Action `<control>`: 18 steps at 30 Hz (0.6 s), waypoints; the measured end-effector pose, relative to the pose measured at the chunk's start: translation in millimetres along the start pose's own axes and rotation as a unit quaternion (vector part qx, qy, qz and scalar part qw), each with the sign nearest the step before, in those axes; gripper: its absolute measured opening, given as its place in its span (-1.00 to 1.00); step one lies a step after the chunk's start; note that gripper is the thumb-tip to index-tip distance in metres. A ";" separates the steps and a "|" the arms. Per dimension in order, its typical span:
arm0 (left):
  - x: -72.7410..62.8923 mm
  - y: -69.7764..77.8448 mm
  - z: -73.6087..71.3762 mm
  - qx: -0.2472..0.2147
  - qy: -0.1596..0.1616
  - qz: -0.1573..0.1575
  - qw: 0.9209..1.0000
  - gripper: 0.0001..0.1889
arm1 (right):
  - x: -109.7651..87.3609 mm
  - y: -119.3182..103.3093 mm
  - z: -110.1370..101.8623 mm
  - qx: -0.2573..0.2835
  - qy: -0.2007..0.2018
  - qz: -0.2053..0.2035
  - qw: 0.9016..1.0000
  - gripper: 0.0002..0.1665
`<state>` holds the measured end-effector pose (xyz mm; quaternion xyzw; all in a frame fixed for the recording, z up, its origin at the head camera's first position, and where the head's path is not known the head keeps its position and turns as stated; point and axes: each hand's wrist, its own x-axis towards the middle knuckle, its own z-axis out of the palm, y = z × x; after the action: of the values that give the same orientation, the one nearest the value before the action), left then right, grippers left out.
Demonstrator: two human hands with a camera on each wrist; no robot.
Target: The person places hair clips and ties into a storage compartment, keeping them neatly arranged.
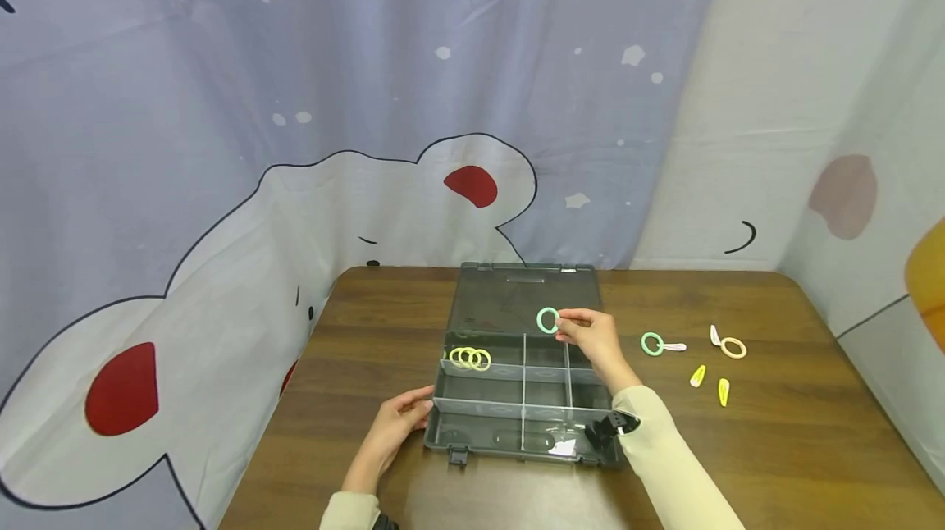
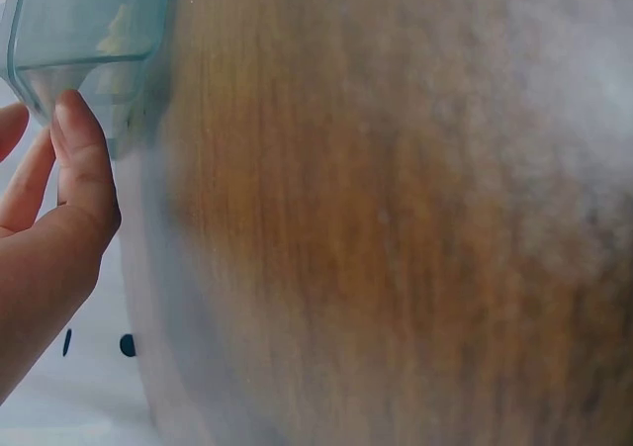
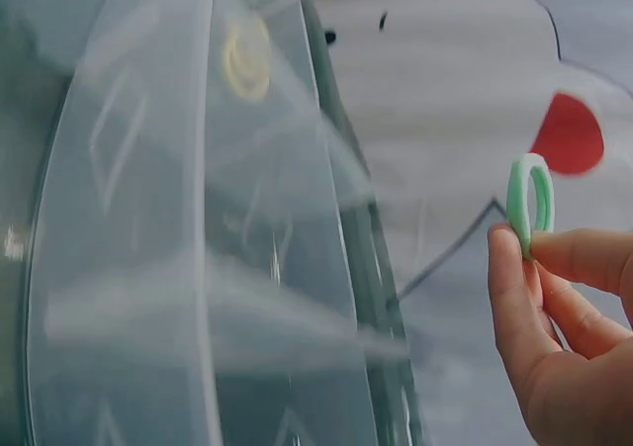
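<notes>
Right grip (image 1: 594, 338), raised, pinches a green ring (image 3: 519, 204) above the box (image 1: 502, 300) the left grip (image 1: 394, 425) loosely touches.

head: bright, glare on box (image 1: 480, 389) | left wrist: tabletop (image 2: 376, 228) blurred, hazy | right wrist: box soft-focused

Curtained-off tabletop nook; home or studio, can't tell. Wood-grain table (image 1: 812, 448) against a creased fabric backdrop (image 1: 591, 120), grey-blue, printed with white cartoon animals (image 1: 325, 218) with red ears. Fabric also flanks both sides; room beyond hidden.
</notes>
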<state>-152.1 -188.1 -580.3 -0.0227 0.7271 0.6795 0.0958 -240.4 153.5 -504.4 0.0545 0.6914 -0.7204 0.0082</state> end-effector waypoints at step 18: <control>-0.5 -0.5 -0.1 -0.003 0.007 -0.005 1.000 -0.59 | -21.6 2.6 81.8 0.017 -0.071 0.001 0.997 -0.74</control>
<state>-151.6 -188.3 -580.6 -0.0314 0.7254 0.6812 0.0936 -224.1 70.5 -502.0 0.0039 0.6764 -0.7343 0.0575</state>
